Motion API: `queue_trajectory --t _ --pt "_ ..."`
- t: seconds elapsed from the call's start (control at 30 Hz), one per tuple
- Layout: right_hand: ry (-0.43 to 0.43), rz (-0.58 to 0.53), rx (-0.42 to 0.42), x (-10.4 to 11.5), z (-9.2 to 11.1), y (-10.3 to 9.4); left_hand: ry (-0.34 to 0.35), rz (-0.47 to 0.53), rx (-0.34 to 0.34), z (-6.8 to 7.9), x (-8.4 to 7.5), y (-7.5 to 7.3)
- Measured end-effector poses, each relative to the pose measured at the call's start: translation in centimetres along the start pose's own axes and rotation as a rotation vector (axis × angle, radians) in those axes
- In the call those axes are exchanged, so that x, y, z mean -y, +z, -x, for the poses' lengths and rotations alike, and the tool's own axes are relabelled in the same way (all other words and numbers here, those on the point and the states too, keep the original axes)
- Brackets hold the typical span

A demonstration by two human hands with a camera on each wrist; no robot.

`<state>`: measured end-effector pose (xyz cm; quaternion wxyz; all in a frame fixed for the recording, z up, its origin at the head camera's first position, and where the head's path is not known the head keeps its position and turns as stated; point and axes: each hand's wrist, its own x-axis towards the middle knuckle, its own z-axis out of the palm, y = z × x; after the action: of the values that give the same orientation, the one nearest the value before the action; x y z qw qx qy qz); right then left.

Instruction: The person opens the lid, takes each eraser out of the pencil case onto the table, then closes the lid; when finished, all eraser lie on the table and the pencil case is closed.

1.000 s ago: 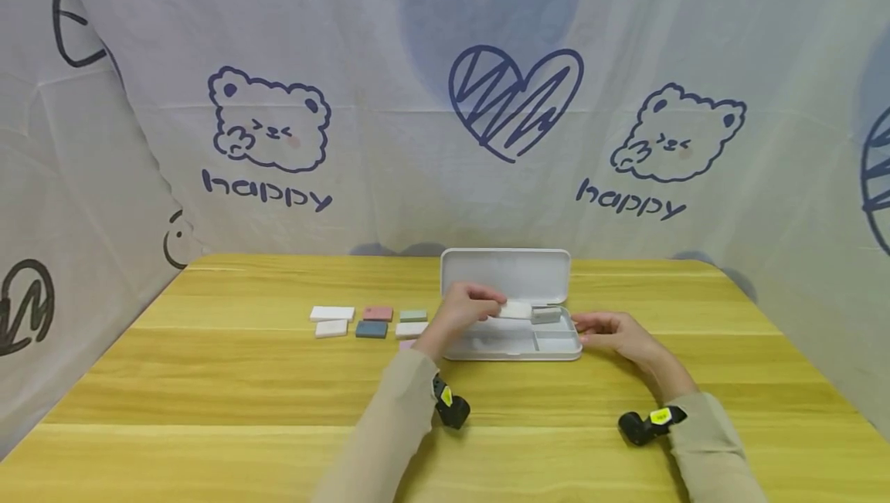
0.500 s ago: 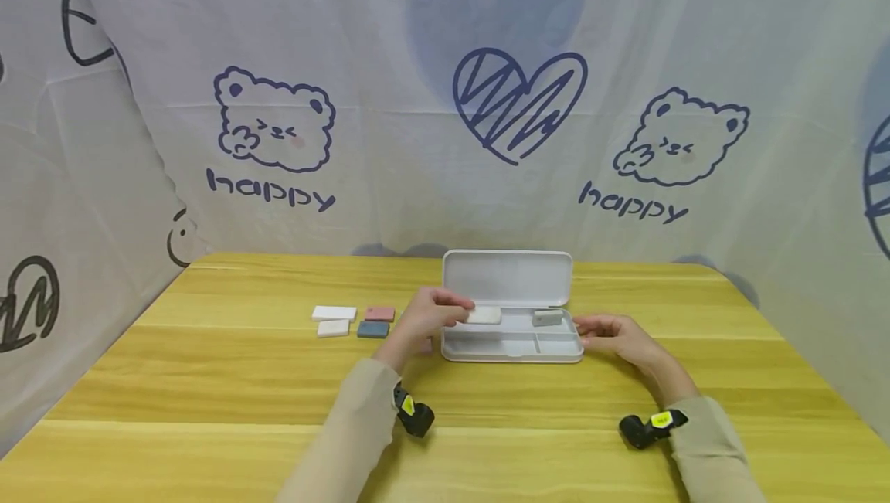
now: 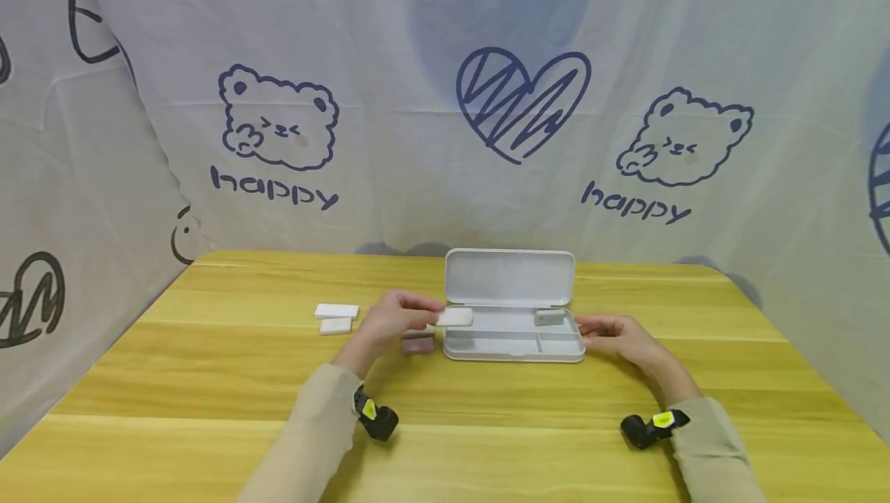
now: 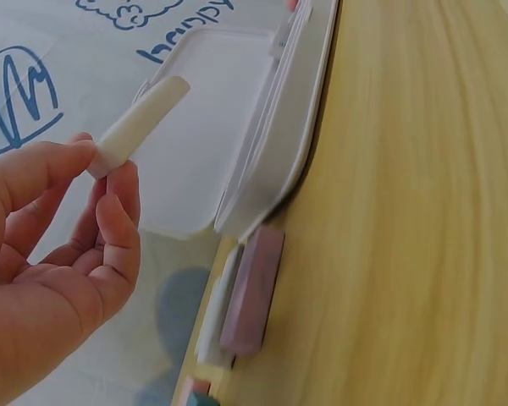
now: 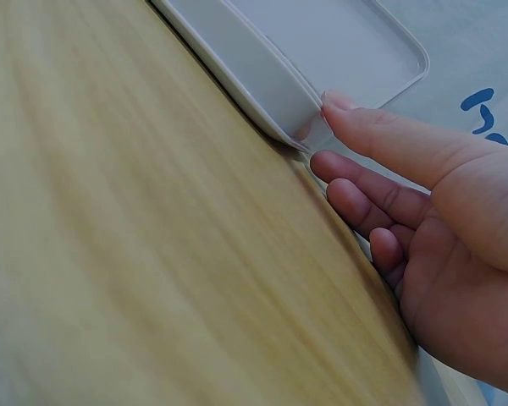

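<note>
In the head view, my left hand [image 3: 389, 323] pinches one end of a flat white eraser [image 3: 455, 317] between thumb and fingers. It is held above the left end of a white pencil case [image 3: 510, 277], which stands with its lid up. Tilted, the same eraser [image 4: 140, 125] shows in the left wrist view. A grey eraser [image 3: 549, 317] sits in the case's back compartment at the right. Against the case's right end, my right hand [image 3: 626, 337] rests its fingertips, and its thumb touches the case wall [image 5: 296, 106] in the right wrist view.
Left of the case lies a purple-pink eraser [image 3: 419, 345], with a pale one [image 4: 213, 330] beside it. Two white erasers [image 3: 337, 318] lie farther left. My left hand hides others on the wooden table [image 3: 487, 418]. A printed cloth [image 3: 389, 140] hangs behind.
My left hand has moved left with the white eraser, from above the middle of the case to its left end. The right hand has stayed at the case's right end.
</note>
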<state>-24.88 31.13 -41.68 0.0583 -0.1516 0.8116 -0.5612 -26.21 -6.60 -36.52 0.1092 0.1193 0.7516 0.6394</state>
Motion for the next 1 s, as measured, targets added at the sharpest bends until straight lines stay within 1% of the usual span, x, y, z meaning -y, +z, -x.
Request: queue_trajectory --t 0.07,0.2,0.33,0.53,0.73,0.8,1.0 --pt "0.001 -0.003 -0.001 0.0 0.0 0.0 0.007 -0.017 -0.005 0.2 0.1 -0.5" --pt "-0.003 -0.001 0.0 0.0 -0.1 -0.1 0.024 -0.005 0.021 0.6 0.4 -1.5" --pt "-0.005 -0.005 -0.004 0.0 -0.1 0.0 0.02 0.005 0.042 1.1 0.7 -2.4" --pt "-0.003 -0.007 -0.007 0.0 -0.1 0.0 0.019 0.0 0.025 1.7 1.4 -4.0" --pt "0.015 0.008 -0.01 0.0 0.0 0.1 -0.016 0.021 0.014 2.1 2.1 -5.5" --pt "0.013 0.011 -0.01 0.0 0.0 0.1 -0.023 0.008 0.012 2.2 2.3 -5.9" --pt "0.011 0.013 -0.012 0.0 0.0 0.1 -0.06 -0.059 -0.052 2.5 2.7 -7.0"
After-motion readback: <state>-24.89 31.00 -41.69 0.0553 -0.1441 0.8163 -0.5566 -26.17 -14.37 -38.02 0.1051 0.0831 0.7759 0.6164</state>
